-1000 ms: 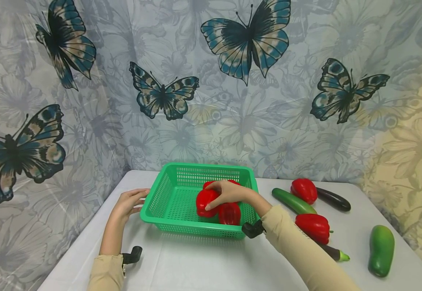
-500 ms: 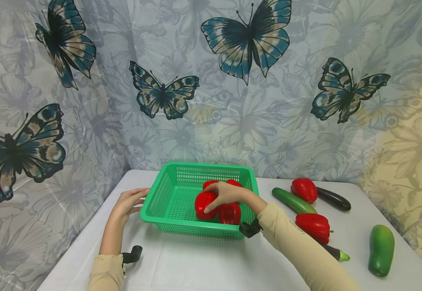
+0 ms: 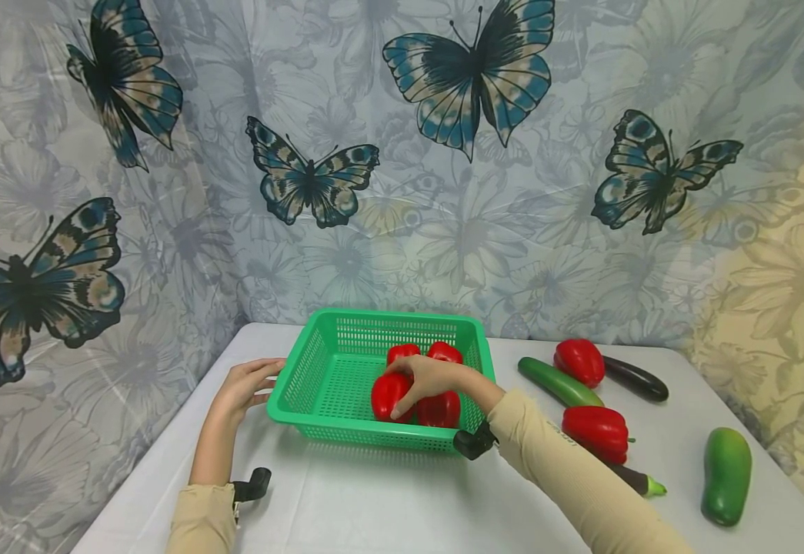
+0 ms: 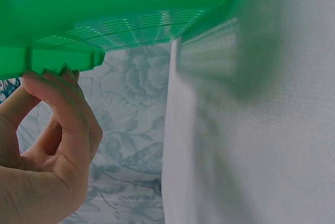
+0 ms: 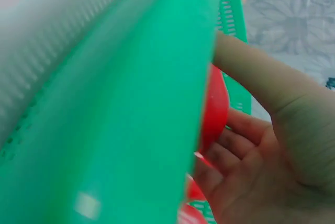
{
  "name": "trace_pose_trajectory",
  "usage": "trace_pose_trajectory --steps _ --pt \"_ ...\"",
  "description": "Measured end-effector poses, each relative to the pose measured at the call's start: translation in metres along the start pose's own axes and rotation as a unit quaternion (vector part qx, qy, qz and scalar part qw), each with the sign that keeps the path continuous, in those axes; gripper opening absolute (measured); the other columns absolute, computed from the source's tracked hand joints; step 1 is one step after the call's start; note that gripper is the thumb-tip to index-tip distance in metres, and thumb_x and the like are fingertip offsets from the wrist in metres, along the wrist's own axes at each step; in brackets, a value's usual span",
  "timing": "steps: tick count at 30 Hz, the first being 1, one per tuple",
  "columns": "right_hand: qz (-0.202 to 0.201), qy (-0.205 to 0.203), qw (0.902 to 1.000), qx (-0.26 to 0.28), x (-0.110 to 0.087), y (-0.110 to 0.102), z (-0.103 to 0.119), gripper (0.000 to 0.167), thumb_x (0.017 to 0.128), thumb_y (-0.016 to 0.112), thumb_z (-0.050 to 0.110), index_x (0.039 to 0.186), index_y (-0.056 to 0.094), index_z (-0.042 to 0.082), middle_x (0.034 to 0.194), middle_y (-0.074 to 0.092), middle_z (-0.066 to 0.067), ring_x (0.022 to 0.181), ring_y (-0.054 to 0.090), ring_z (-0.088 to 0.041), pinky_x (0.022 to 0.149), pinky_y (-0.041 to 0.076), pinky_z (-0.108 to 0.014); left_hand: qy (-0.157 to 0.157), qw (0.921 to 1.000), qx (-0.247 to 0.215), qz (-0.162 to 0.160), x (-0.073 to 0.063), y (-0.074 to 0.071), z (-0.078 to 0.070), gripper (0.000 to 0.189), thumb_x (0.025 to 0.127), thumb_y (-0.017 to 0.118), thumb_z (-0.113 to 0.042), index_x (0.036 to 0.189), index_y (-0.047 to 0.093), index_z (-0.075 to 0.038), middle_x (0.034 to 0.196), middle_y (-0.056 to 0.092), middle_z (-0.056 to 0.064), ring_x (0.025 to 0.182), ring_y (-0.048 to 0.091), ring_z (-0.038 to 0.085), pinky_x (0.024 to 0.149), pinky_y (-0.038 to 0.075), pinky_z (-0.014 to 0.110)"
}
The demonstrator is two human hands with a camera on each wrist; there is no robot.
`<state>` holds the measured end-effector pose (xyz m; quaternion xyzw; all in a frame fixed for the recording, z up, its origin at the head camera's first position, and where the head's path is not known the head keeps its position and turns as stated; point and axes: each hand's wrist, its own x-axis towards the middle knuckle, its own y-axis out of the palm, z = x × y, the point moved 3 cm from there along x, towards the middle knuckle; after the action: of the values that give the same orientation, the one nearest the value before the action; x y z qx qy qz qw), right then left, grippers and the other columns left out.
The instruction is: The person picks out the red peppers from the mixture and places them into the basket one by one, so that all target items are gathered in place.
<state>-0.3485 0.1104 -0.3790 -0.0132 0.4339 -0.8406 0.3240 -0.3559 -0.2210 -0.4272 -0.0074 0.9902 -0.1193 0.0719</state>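
Butterfly-printed backdrop (image 3: 388, 261), slotted green basket (image 3: 335, 388), glossy rounded red pepper (image 3: 385, 398) gripped inside

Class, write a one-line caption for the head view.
Right grip on a red pepper inside the green basket, left grip at its rim.

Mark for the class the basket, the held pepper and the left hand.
Basket (image 3: 343, 387): head view, bare floor inside it.
Held pepper (image 3: 385, 395): head view, the side not covered by fingers.
Left hand (image 3: 243, 384): head view, back of the hand.

Nothing can be read; the small dark marking (image 3: 562, 433) on the right sleeve (image 3: 575, 481) is illegible.
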Motion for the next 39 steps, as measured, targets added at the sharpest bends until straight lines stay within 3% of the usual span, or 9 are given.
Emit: trace_pose_trajectory --steps 21,32,39 --pt "-0.009 0.014 0.9992 -0.037 -0.001 0.013 -0.004 0.069 0.074 0.086 0.022 0.134 0.054 0.018 0.131 0.055 -0.004 0.120 0.049 -0.023 0.086 0.058 -0.042 0.001 0.9999 0.011 -0.001 -0.001 0.001 -0.002 0.060 0.093 0.066 -0.040 0.135 0.055 0.001 0.102 0.068 -0.005 0.084 0.066 0.006 0.081 0.058 0.030" --pt "-0.004 -0.030 0.9994 0.014 -0.007 0.007 -0.001 0.077 0.077 0.083 0.027 0.142 0.047 0.009 0.143 0.052 -0.008 0.134 0.046 -0.028 0.099 0.052 -0.046 0.003 1.0000 0.004 0.001 -0.003 0.000 0.000 0.060 0.093 0.066 -0.040 0.135 0.055 0.001 0.099 0.068 -0.009 0.083 0.066 0.005 0.081 0.058 0.030" --pt "-0.029 -0.042 0.9979 0.040 -0.013 -0.006 -0.003 0.079 0.079 0.082 0.032 0.145 0.044 0.008 0.146 0.048 -0.008 0.137 0.043 -0.029 0.104 0.048 -0.046 0.005 1.0000 0.001 0.004 -0.002 0.000 0.000 0.058 0.093 0.066 -0.039 0.136 0.055 0.000 0.097 0.068 -0.011 0.083 0.066 0.005 0.079 0.058 0.028"
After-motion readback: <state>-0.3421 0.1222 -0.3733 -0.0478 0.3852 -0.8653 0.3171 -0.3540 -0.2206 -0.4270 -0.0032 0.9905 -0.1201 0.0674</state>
